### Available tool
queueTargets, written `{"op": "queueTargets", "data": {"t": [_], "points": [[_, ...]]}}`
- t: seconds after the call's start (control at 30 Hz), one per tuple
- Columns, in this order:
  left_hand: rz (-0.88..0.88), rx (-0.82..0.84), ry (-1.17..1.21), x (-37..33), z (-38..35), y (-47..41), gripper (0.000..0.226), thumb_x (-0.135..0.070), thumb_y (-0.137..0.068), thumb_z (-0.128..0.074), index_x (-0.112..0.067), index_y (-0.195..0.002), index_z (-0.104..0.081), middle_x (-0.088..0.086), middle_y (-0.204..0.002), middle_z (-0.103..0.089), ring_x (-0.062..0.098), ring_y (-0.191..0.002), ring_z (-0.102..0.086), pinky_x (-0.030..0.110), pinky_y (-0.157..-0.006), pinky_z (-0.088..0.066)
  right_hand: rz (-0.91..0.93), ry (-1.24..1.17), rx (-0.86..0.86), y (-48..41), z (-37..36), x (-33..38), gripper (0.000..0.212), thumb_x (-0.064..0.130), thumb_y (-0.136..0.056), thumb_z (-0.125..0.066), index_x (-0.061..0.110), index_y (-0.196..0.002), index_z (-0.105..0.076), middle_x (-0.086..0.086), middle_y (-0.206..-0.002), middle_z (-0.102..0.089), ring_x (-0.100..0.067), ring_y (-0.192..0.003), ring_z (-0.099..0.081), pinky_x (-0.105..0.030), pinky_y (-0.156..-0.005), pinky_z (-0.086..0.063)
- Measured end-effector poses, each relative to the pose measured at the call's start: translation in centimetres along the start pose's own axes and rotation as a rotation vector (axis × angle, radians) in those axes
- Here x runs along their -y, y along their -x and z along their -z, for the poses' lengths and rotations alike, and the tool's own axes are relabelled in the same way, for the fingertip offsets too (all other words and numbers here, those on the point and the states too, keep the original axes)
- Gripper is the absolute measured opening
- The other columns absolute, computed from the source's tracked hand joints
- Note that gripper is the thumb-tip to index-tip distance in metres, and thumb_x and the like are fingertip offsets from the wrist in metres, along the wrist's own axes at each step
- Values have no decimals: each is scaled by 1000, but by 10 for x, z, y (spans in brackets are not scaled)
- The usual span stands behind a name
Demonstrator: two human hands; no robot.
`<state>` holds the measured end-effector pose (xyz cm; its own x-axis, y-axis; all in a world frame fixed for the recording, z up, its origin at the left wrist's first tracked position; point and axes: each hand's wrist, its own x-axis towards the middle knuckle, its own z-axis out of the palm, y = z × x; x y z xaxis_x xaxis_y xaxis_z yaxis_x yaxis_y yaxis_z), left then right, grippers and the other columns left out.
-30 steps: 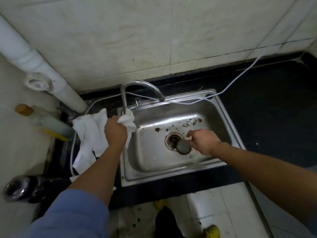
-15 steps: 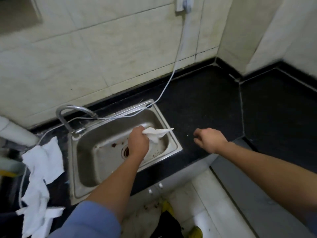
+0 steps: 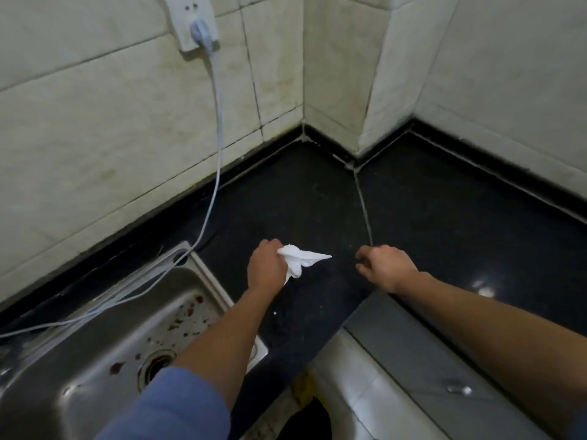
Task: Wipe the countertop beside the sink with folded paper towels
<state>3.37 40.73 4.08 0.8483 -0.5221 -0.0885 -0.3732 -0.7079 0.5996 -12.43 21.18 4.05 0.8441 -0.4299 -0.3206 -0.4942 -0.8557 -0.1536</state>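
White paper towel (image 3: 300, 260), bunched in the gripping left hand (image 3: 266, 270), held just above the black worktop (image 3: 301, 201) right of the sink (image 3: 104, 338); right hand (image 3: 386, 266) empty, fingers loosely curled; wiping apparently about to begin; next, press the towel flat and sweep.

- The left hand (image 3: 266, 268) is a fist, knuckles up, its fingers curled round a paper towel (image 3: 303, 258). The forearm is bare, with a blue sleeve (image 3: 165, 408) higher up.
- The right hand (image 3: 386, 266) is palm down, fingers loosely curled and holding nothing. Its forearm is bare.
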Motion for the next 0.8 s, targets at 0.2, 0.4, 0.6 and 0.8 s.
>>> {"op": "queueTargets", "data": {"t": [0.2,0.4,0.6,0.8], "points": [[-76,73,-88,-11,-24,-50,15,-6,-87,-46,-7,-92,-60,10,-96,-53,30,-84,-57,37,-69,-44,-6,-45,16,-34,-2,-24,27,41,-94,-45,26,-115,-55,-5,-109,-66,-27,-98,-61,-35,-76,-47],[-70,264,-182,12,-52,-44,37,-18,-86,-54,-17,-123,-51,3,-115,-46,23,-101,-54,35,-75,-47,148,-40,58,-74,-12,-24,26,38,-94,-47,24,-114,-56,-1,-113,-62,-24,-102,-59,-36,-79,-48],[130,391,-94,34,-61,-10,76,-29,-85,-60,-28,-150,-20,0,-145,-38,19,-129,-40,35,-99,-43,479,46,100,-122,-25,2,51,34,-87,-57,25,-135,-46,0,-133,-45,-22,-121,-43,-39,-85,-50],[262,269,-1,29,-72,-16,76,-29,-84,-61,-22,-149,-24,2,-141,-47,22,-126,-46,36,-97,-44,444,-115,170,-131,-42,6,26,32,-97,-44,20,-111,-63,-1,-107,-62,-22,-102,-57,-34,-72,-45]]}}
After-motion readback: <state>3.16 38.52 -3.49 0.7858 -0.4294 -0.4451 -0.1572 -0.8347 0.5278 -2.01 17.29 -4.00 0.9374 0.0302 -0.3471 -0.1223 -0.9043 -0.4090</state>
